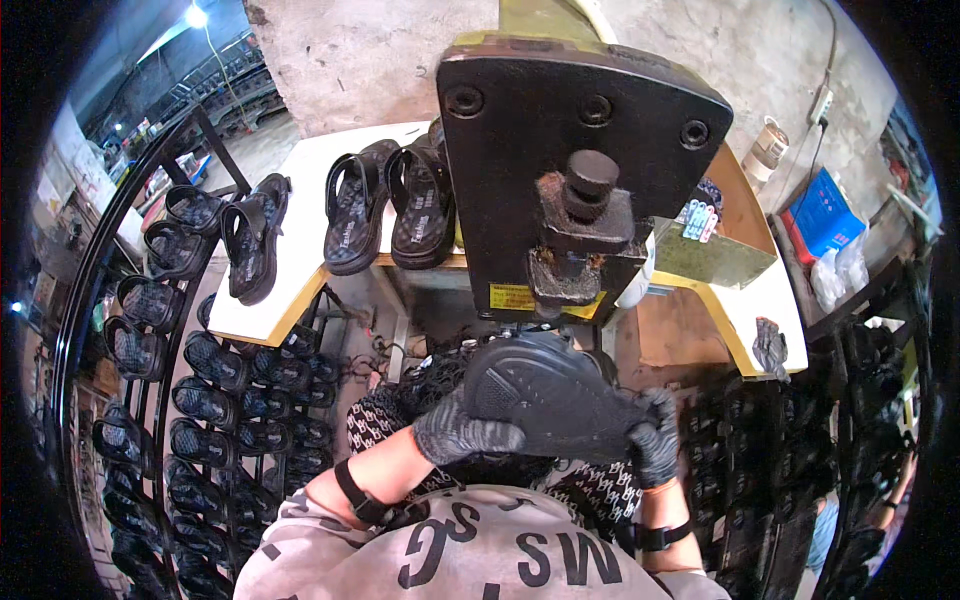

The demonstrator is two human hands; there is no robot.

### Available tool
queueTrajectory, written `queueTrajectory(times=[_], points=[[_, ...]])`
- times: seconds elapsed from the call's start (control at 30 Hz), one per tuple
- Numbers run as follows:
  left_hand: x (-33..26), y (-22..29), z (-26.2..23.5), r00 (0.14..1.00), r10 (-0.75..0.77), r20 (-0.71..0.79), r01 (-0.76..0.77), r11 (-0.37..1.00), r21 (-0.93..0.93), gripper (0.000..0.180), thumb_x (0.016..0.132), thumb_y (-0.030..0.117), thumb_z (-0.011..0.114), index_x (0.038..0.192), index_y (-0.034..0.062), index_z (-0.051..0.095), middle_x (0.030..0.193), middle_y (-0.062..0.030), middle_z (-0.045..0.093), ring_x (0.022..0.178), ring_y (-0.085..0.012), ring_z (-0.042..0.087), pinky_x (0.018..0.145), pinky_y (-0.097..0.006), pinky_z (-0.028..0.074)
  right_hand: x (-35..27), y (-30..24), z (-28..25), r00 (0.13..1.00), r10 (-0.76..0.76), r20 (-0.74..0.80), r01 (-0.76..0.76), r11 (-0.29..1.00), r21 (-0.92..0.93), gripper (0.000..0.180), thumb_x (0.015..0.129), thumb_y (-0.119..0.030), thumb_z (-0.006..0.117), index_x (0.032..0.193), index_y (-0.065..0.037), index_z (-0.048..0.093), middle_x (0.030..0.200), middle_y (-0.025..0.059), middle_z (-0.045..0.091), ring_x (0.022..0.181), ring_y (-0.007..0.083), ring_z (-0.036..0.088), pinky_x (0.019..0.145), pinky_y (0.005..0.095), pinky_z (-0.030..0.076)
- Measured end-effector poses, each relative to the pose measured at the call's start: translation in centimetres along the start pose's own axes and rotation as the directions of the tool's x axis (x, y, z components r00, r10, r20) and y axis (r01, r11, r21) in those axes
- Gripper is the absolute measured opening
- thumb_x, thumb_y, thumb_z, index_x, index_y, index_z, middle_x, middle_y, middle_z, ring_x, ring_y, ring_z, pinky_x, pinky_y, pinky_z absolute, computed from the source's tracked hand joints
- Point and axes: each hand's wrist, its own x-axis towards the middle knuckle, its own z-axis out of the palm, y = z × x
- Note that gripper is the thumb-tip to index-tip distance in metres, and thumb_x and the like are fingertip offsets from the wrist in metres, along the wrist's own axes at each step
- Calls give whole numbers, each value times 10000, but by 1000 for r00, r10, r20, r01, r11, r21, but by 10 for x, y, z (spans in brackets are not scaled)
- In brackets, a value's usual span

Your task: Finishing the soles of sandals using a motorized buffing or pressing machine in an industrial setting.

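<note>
Left hand (pixel 468 432) closed on one end of a black sandal (pixel 545 400), underside facing me; right hand (pixel 655 440) grips the other end. One sandal held, just before one black machine (pixel 490 190). Step, I judge: positioning it; next move calls for a steady two-handed grip. Outward: three whole sandals (pixel 355 215) on the white table (pixel 265 312), one open box (pixel 718 262); racked sandals (pixel 203 395), too many to count.

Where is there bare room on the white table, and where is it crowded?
Bare: the white tabletop between the lone sandal and two sandals, and the right wing between open box and crumpled cloth. Crowded: beside the machine, where those two lie, and below it, where the left hand and right hand hold black footwear.
</note>
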Motion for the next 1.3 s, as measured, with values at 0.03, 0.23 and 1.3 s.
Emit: queueTrajectory(times=[0.03, 0.23, 1.3], points=[[0, 1, 0, 1000, -3, 0, 3, 1000, 4, 746, 791, 285, 767, 1408, 49, 419, 1388, -129, 500, 1301, -260, 454, 1112, -411, 339, 8, -11, -1, 1000, -3, -7, 3, 999, 49, 468, 739, -197, 796, 1111, -115, 524, 1052, 4, 563, 1000, 162, 540, 885, 311, 455], [-11, -32, -5, 985, -168, -42, 170, 985, 41, 796, 759, 112, 795, 1442, 113, 388, 1422, -87, 477, 1310, -215, 444, 1128, -390, 332, 41, -65, 2, 985, 95, -143, 43, 667, 744, 555, 888, -578, 536, 1189, -116, 606, 1189, 123, 627, 1087, 308, 586, 968, 507, 459], [8, 78, -15, 939, -303, -164, 332, 668, 666, 385, 813, 271, 752, 1080, 14, 649, 1012, -134, 684, 947, -246, 653, 842, -375, 508, 38, -51, 169, 806, -66, 588, 193, 969, -156, 664, 779, -248, 776, 1346, -58, 486, 1321, 123, 542, 1248, 276, 490, 1108, 417, 349]])
